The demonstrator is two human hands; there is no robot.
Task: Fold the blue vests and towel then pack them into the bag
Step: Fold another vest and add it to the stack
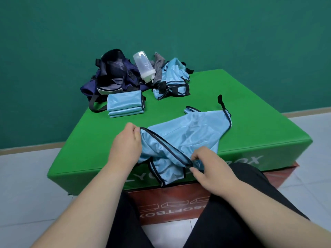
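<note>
Pinching a blue vest (pixel 193 129) by its trimmed edge, left hand (pixel 125 140) at the far end, right hand (pixel 211 169) at the near end. Stretched diagonally between both, spreading rightward over the green surface (pixel 86 140), well apart from the bag (pixel 114 74) behind.

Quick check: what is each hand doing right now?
Left hand: pinches the dark-trimmed edge of the unfolded blue vest.
Right hand: pinches the same edge, further along.

Counted: one spread vest (pixel 188 133) near, one folded vest stack (pixel 125 103), one crumpled vest heap (pixel 172 79) far; one bag (pixel 111 76), one bottle (pixel 144 67), one towel (pixel 158 69).
</note>
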